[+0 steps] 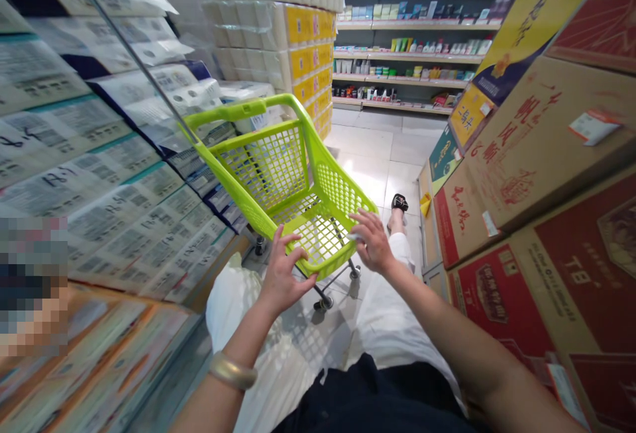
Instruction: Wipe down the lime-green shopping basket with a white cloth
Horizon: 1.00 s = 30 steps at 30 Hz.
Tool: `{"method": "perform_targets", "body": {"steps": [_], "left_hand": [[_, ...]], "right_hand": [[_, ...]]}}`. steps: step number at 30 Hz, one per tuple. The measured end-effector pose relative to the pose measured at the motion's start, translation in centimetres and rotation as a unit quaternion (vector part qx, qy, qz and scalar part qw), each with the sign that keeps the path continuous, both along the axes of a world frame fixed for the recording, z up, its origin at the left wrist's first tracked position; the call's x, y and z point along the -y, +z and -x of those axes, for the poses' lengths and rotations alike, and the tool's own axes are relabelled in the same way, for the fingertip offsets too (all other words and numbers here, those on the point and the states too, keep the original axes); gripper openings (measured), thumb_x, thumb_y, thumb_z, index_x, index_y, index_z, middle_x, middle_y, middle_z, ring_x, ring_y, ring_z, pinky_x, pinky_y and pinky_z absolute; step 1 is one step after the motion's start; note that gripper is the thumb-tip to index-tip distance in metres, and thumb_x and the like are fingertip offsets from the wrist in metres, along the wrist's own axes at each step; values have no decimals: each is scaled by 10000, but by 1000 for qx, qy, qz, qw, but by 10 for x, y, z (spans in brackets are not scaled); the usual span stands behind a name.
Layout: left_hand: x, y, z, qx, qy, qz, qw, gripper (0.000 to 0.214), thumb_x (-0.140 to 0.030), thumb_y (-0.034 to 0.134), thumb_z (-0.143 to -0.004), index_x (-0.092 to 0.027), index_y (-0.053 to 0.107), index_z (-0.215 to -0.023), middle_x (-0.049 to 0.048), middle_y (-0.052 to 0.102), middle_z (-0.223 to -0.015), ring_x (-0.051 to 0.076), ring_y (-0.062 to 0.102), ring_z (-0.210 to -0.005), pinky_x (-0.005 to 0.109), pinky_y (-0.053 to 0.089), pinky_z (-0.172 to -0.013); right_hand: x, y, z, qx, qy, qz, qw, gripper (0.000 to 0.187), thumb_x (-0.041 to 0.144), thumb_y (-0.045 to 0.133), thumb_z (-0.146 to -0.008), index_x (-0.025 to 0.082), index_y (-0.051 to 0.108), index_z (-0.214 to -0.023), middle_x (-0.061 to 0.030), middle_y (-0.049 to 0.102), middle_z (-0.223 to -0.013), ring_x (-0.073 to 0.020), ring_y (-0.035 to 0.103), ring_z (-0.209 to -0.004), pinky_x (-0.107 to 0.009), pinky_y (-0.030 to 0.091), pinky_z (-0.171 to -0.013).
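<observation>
A lime-green trolley basket with lattice walls stands tilted in view just in front of me. My left hand is at its near left corner, fingers spread and thumb stretched along the near rim; whether it presses on the rim I cannot tell. Over the right side of the basket is my right hand, its fingers bent. A small white bit shows at its thumb and fingertips, too small to name. I see only lattice inside the basket. A gold-coloured bangle circles my left wrist.
Stacked wrapped paper packs line the left side. Cartons rise on the right. Shelves of small goods stand at the back, beyond the tiled floor. A thin metal pole slants from upper left to the basket.
</observation>
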<state>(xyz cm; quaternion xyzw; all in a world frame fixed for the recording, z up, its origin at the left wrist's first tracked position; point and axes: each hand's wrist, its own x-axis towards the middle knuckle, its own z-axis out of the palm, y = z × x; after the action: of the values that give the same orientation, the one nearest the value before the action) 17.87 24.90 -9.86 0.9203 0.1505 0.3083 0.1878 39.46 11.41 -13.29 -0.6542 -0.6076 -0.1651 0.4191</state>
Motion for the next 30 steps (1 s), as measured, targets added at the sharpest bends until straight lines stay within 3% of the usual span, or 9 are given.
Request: {"method": "perform_targets", "body": {"steps": [3,6,14,19,23,27,30], "left_hand": [[-2,0,0,0,-6,1,1000,258,-224,742,-639,-213,553,-813,103,494,-1187,367,237,-1422,602,281,-1147],[-2,0,-1,0,-12,2,1000,257,-220,737,-642,-211,553,-821,106,495,-1191,374,217,-1433,604,290,-1142],[-9,4,6,-15,-32,25,999,356,-377,803,-605,-214,547,-792,104,516,-1178,374,277,-1412,577,334,-1124],[-19,7,13,-15,-31,35,999,164,-338,643,-780,-211,548,-741,103,565,-1164,327,299,-1417,533,368,-1108],[-39,8,21,-5,-22,37,999,140,-258,567,-801,-211,542,-672,95,608,-1140,297,357,-1396,497,378,-1113],[-57,14,28,-1,12,21,1000,90,-205,534,-783,-217,604,-838,88,611,-1211,291,368,-1395,519,377,-1116],[-44,20,23,19,57,-24,998,256,-189,532,-789,-227,603,-1032,96,601,-1229,293,377,-1385,527,367,-1122]], "right_hand": [[4,1,-36,-46,-35,5,998,227,133,422,-794,220,559,-954,-82,582,-1307,-254,368,-1397,-524,339,-1122],[8,-1,-41,-74,-38,5,997,230,127,398,-807,213,549,-957,-88,596,-1281,-263,343,-1413,-548,348,-1112],[21,-2,-13,-90,-57,-23,994,214,114,405,-801,218,546,-926,-77,628,-1195,-279,356,-1406,-578,335,-1120],[33,1,8,-75,-42,-12,996,266,96,424,-784,217,556,-979,-88,620,-1205,-269,343,-1414,-569,348,-1126],[40,2,32,-62,-27,15,998,307,85,435,-787,222,560,-1032,-89,621,-1231,-266,346,-1416,-577,324,-1139],[40,3,54,-28,22,37,999,355,61,416,-778,222,540,-1069,-87,618,-1265,-245,352,-1416,-562,299,-1153],[34,5,65,14,73,52,996,360,64,414,-767,222,534,-1068,-82,608,-1297,-220,342,-1421,-506,310,-1160]]}}
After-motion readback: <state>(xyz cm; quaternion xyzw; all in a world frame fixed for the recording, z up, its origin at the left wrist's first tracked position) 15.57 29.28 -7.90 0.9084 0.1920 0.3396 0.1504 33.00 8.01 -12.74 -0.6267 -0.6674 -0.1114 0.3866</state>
